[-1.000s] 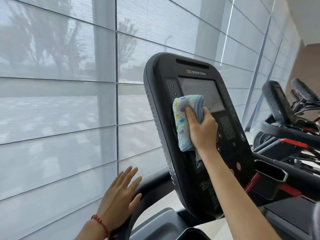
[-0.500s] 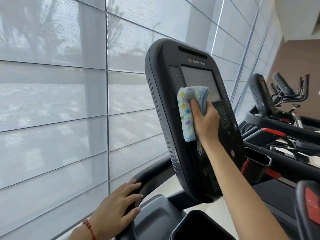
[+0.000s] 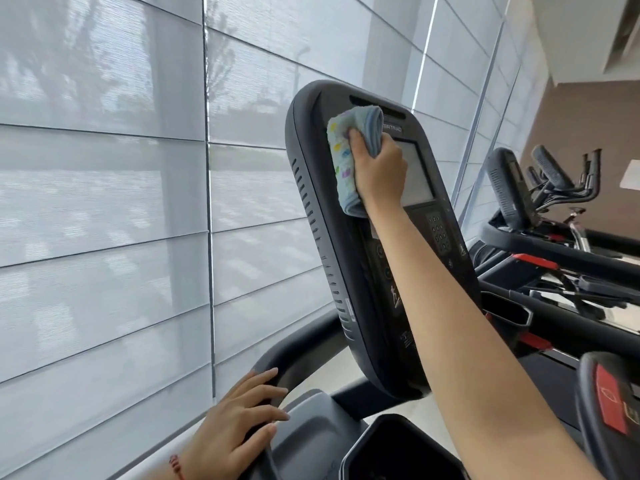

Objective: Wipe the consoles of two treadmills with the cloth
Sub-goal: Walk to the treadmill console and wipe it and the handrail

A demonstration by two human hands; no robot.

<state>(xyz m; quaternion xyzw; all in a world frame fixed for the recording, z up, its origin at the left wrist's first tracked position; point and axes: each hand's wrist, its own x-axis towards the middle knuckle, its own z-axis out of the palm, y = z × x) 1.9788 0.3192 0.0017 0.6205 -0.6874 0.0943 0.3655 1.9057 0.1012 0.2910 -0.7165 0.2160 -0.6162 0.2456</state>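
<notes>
A tall black treadmill console [image 3: 322, 216] with a grey screen [image 3: 417, 174] and keypad stands in front of me. My right hand [image 3: 379, 171] presses a folded light-blue cloth [image 3: 343, 150] with coloured spots against the console's upper left, beside the screen. My left hand [image 3: 239, 420] rests on the dark curved handrail [image 3: 294, 362] at the lower left, fingers spread over it. A second treadmill console [image 3: 507, 192] stands further right, seen from the side.
Large windows with pale roller blinds [image 3: 104, 202] fill the left and back. A cup holder [image 3: 398, 448] sits below the console. A red stop button [image 3: 611, 396] shows at the lower right. More exercise machines [image 3: 561, 181] line up beyond the second treadmill.
My right hand has slid the cloth upward from the console's middle left to its top left corner. My left hand has settled onto the handrail.
</notes>
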